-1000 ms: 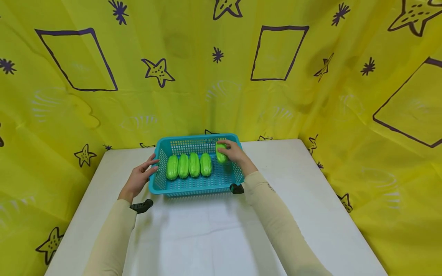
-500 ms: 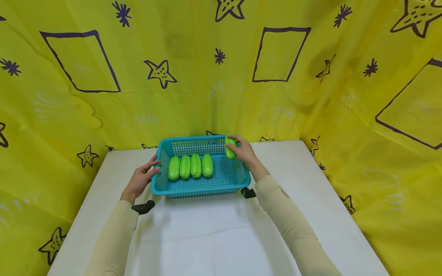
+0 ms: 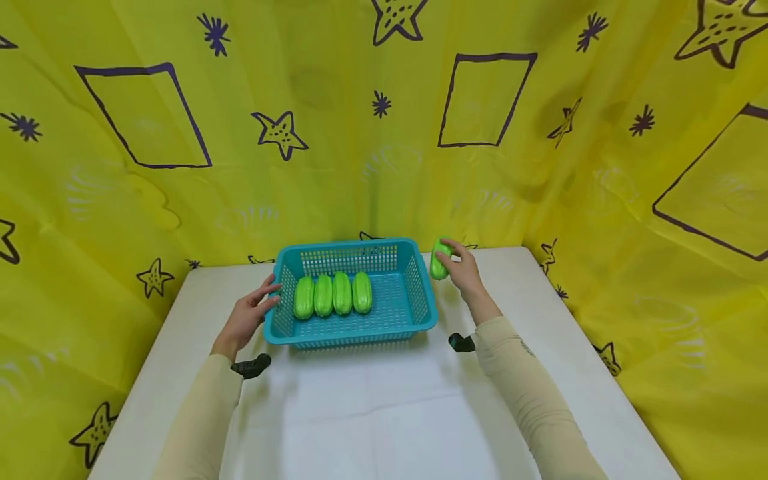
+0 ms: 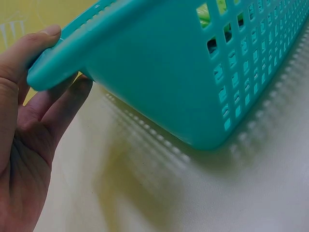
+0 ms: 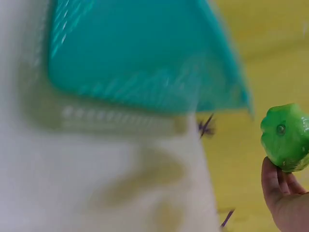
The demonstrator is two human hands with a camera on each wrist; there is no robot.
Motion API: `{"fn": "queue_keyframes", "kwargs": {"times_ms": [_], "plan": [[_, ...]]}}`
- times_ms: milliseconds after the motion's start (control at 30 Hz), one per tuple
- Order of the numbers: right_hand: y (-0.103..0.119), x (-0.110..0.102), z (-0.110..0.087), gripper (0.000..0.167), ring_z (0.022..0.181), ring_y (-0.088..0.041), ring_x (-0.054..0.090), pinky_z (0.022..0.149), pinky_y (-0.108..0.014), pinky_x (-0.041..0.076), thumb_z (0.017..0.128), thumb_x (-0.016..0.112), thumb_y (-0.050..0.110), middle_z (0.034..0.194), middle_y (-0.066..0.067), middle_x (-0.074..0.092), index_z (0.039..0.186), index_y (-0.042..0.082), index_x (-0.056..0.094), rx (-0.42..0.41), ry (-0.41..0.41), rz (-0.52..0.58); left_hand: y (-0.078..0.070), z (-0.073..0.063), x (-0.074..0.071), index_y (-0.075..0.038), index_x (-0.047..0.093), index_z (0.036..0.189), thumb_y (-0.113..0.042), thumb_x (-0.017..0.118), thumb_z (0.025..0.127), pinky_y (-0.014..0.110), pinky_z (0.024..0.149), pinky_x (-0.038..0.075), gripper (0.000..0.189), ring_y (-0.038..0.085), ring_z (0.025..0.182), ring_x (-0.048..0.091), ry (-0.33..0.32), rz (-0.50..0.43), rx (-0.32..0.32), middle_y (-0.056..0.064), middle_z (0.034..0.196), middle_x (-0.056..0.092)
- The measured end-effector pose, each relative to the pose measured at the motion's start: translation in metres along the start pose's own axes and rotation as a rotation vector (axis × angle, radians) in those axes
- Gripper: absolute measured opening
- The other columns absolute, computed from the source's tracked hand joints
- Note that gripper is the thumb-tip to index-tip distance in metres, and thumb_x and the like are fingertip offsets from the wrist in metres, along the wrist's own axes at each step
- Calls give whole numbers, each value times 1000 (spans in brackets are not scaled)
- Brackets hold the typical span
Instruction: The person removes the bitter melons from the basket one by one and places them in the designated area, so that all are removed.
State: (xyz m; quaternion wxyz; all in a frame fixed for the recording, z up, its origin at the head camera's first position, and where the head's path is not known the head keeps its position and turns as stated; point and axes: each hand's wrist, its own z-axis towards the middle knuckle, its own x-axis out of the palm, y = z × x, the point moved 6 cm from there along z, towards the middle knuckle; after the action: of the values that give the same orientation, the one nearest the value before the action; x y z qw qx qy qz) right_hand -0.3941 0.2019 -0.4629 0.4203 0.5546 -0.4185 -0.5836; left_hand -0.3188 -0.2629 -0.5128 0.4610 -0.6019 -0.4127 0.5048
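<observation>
A: The right hand [image 3: 469,275] pinches a glossy, bright-green, ribbed oblong vegetable [image 3: 439,265]! What makes this carry work?

B: Steady fingertips, most likely; that shiny skin could slip. And room to spare beside the teal, rectangular, perforated plastic basket [image 3: 393,295], whose right end is just beside it.

A: The left hand [image 3: 245,317]?

B: Thumb over the basket's left rim, fingers beneath, gripping! A firm hold there should prevent sliding.

A: And the pose?

B: Right forearm slanting in from the lower right, fingers pointing leftward, vegetable slightly tilted.

A: Further out?

B: Four matching green vegetables [image 3: 324,295] side by side in the basket's left half, white tabletop [image 3: 372,427] below, yellow starfish-patterned curtain [image 3: 336,207] behind!
</observation>
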Motion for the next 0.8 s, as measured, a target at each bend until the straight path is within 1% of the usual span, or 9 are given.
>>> {"fn": "queue_keyframes", "kwargs": {"times_ms": [67,100,233,300,467,633,733,800], "plan": [[-12,-6,0,52,116,-39,51,88,-41,49,98,60,32,141,-22,41,145,15,47,15,4,2,0,0,0,-6,42,148,-36,57,99,69,109,19,59,28,150,2,-4,-3,2,-7,163,13],[-18,-9,0,52,116,-40,51,87,-40,49,98,60,32,141,-23,41,145,14,47,15,12,-14,0,0,0,-5,42,148,-36,57,99,69,109,19,59,28,150,2,-5,-3,5,-7,163,13],[-37,-14,-1,52,117,-42,52,84,-37,51,98,60,31,141,-23,41,145,13,47,8,64,-106,1,0,0,-6,43,147,-36,58,99,67,110,20,59,27,150,3,-10,-12,5,-8,163,14],[-45,-15,-2,52,118,-43,53,84,-36,52,98,61,30,141,-23,42,144,13,47,4,88,-147,0,-1,0,-5,42,148,-36,58,99,68,109,19,60,28,150,2,-2,-9,12,-7,163,13],[-60,-18,-5,50,118,-43,51,86,-39,51,98,61,26,142,-23,43,144,11,47,4,113,-196,0,-2,2,-4,42,147,-36,58,99,68,109,21,60,30,150,4,4,-8,19,-6,163,13],[-69,-20,-3,51,118,-43,50,89,-44,50,98,62,24,143,-24,43,143,7,47,4,120,-223,0,-2,2,-5,42,148,-36,57,99,67,109,23,60,29,150,5,5,-8,21,-5,163,13],[-74,-21,-1,51,120,-44,48,93,-48,48,98,62,24,144,-23,43,143,7,47,16,120,-259,0,-2,1,-5,42,147,-36,57,99,67,109,23,59,30,150,5,-1,-3,20,-6,163,13],[-78,-21,0,51,122,-43,46,96,-50,46,97,63,25,144,-23,43,143,7,47,40,126,-283,0,-2,0,-5,42,147,-36,57,99,67,109,23,59,30,150,4,-3,2,20,-6,163,13]]}}
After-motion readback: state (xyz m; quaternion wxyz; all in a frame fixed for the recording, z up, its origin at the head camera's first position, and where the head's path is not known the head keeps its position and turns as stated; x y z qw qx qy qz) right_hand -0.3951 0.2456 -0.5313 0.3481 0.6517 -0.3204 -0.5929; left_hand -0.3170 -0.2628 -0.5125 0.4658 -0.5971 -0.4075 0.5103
